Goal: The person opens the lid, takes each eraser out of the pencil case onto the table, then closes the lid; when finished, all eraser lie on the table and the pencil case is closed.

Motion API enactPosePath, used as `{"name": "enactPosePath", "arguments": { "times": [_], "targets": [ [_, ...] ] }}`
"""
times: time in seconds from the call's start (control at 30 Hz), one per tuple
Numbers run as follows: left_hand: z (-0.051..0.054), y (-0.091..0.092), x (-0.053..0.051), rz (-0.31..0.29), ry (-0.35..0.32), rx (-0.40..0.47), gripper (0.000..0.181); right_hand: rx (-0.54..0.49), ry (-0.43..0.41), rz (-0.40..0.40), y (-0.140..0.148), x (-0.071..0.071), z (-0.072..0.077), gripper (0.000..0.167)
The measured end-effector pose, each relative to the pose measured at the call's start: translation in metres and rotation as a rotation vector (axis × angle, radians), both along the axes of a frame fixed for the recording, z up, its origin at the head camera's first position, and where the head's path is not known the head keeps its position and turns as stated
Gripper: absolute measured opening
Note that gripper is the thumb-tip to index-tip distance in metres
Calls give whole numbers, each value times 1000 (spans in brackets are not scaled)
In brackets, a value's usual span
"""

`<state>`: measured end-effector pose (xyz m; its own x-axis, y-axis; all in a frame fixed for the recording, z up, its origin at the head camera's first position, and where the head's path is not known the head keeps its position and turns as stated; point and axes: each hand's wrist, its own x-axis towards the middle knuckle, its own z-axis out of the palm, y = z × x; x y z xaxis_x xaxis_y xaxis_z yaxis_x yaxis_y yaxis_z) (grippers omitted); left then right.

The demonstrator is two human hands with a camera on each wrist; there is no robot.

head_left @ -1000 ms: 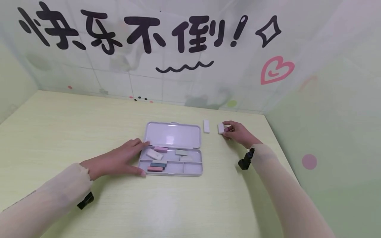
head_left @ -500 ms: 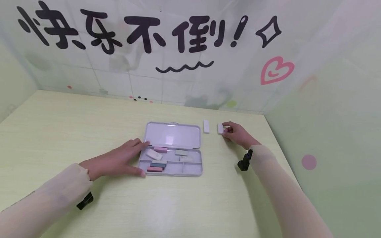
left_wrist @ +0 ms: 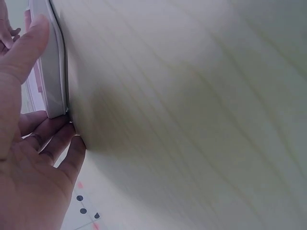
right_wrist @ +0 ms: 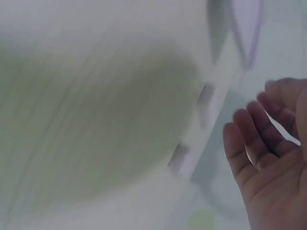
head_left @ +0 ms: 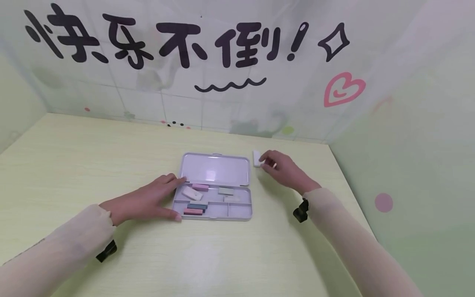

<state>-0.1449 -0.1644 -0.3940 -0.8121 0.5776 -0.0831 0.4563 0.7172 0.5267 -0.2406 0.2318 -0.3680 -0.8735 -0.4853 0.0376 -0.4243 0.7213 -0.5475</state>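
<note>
An open pale lilac case (head_left: 240, 210) lies on the table, its lid (head_left: 200, 167) folded back toward the wall. My left hand (head_left: 148, 201) holds its left end, thumb at the front corner and fingertips by the hinge; the left wrist view shows the hand (left_wrist: 33, 158) against the case's side (left_wrist: 53, 72). My right hand (head_left: 283, 170) hovers with loosely bent fingers beside a white block (head_left: 256, 159), which it partly overlaps in the head view. Two blurred blocks, one nearer the case (right_wrist: 206, 103), one farther (right_wrist: 180, 160), lie apart from the right hand (right_wrist: 273, 158) in the right wrist view.
Inside the case lie several small blocks: a pink one (head_left: 200, 187), a white one (head_left: 192, 193), a pale green one (head_left: 226, 191), a red-pink one (head_left: 193, 211) and others. A wall with black lettering (head_left: 178, 28) stands behind the table; another wall (head_left: 419, 165) borders the right side.
My right hand has let go of the right-hand white block and moved left, toward the other white block. My left hand and the case have stayed in place.
</note>
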Motion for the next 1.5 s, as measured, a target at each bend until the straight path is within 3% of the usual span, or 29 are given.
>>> {"name": "enactPosePath", "arguments": {
  "times": [0.23,0.33,0.47,0.63,0.97,1.5],
  "targets": [
    [0,0,0,9,-16,0,110,76,-162,263,-40,27,12,14],
    [-1,0,0,9,-10,3,109,124,-219,328,-52,36,13,18],
    [-1,0,1,7,-4,4,109,213,-207,384,-64,46,14,23],
    [0,0,1,7,-4,6,109,312,-138,414,-70,52,15,31],
    [1,1,1,12,-15,3,108,342,-194,391,-73,51,17,45],
    [-2,1,1,24,-21,7,108,464,-233,394,-83,49,28,47]
  ]
}}
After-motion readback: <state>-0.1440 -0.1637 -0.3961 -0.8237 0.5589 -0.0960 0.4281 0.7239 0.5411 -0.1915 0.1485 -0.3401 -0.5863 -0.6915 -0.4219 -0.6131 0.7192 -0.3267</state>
